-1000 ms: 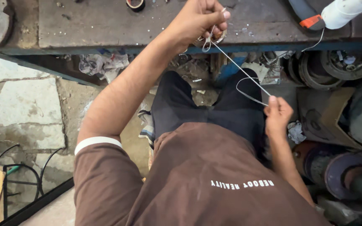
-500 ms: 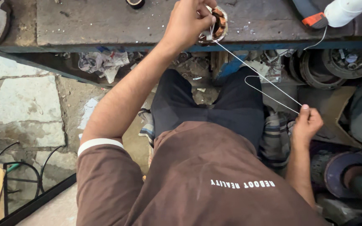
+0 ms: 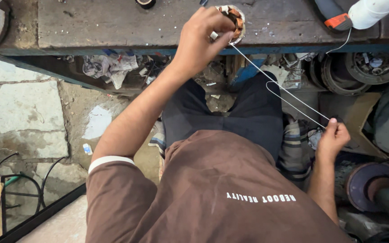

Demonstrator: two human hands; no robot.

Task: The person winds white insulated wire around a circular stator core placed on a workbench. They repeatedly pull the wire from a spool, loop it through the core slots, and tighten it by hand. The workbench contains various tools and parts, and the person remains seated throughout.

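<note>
My left hand [image 3: 202,41] grips a small motor stator [image 3: 234,20] with copper windings, held on the edge of a worn metal workbench [image 3: 113,24]. A white thread [image 3: 275,85] runs taut from the stator down to my right hand [image 3: 333,137], which pinches its end beside my right knee. A second strand loops back alongside the first. I sit with my dark-trousered legs under the bench.
A white thread spool [image 3: 372,11] and an orange-tipped tool [image 3: 334,18] lie on the bench at top right. Round motor parts [image 3: 361,67] and rusty housings [image 3: 370,184] crowd the right side. Crumpled paper [image 3: 106,67] lies under the bench above a stone floor [image 3: 23,108].
My right hand has pulled down and to the right, away from the bench, drawing the thread longer and tighter. My left hand shifted slightly up onto the bench with the stator.
</note>
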